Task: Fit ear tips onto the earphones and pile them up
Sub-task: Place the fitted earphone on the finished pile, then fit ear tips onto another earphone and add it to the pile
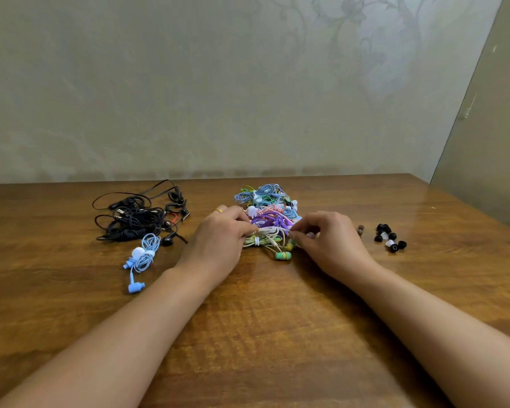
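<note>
- Head view, downward over a brown wooden table (277,334) set against a pale patterned wall (218,83).
- Left hand (218,240): fingers curled, pinching a pale whitish cable (273,230) at the near edge of a heap; gold ring (218,210) on one finger.
- Right hand (327,242): thumb and forefinger pinched on the other end of the same cable, remaining fingers curled under.
- Heap of coloured earphones (270,207) at table centre, just beyond and between both hands (blue, purple, pink, green and yellowish coils, tangled together).
- Green-and-yellow earbud (283,255) lying at the near edge of the heap, between the two wrists.
- Tangle of black earphones (136,219) to the left, well apart from the coloured heap.
- Light blue earphone set (143,256), coiled, just in front of the black tangle; one earbud trailing toward the near side.
- Cluster of loose ear tips (389,237) to the right of the right hand (mostly black, a few white or clear).
- Small brown pieces (360,230) between the right hand and that cluster; too small to identify.
</note>
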